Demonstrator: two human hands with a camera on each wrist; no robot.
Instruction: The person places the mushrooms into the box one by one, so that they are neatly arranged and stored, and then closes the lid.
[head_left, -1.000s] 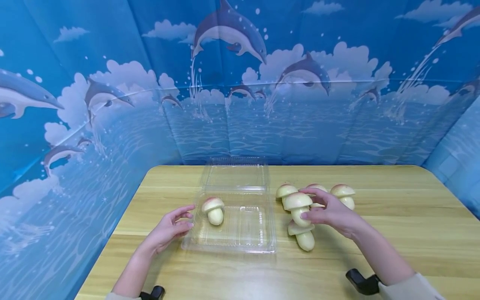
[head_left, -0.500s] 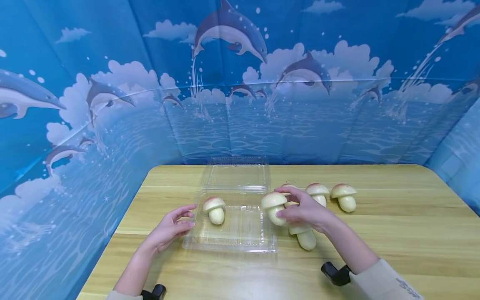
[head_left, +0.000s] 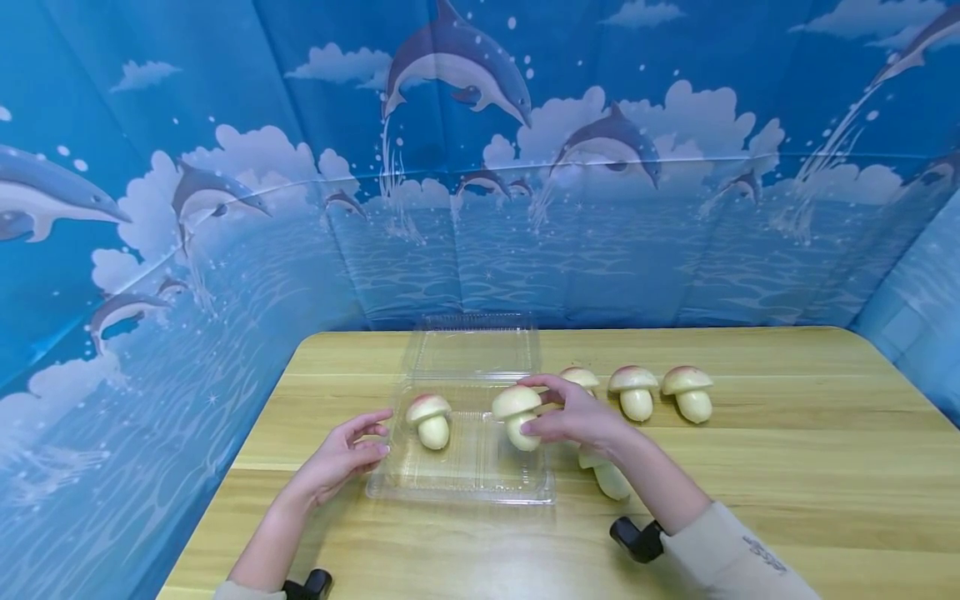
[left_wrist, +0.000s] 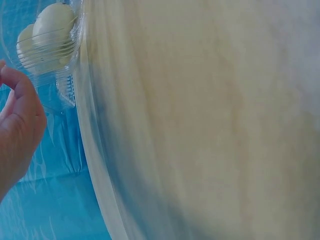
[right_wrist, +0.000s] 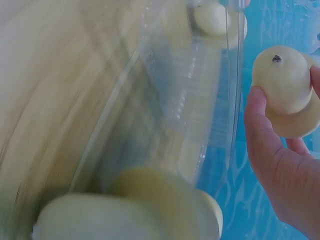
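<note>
A pale wood-grain worktop (head_left: 795, 442) with rounded far corners runs back to a blue dolphin-print cloth (head_left: 660, 242), which hangs behind it and down the sides. Left of the middle sits a clear plastic box (head_left: 457, 497), its lid (head_left: 472, 354) folded back to the far edge. Over the box's right half, the right hand (head_left: 577, 415) has its fingers gripping a held mushroom (head_left: 514, 404); a second mushroom (head_left: 430, 423) lies in the left half. Beside the left rim, the left hand's (head_left: 345, 454) fingers are loosely bent around nothing; I cannot tell whether they touch. Past the right rim lie a partly hidden front mushroom (head_left: 611, 481) and a back row of three (head_left: 635, 393); from there, wood stretches to the right edge.
</note>
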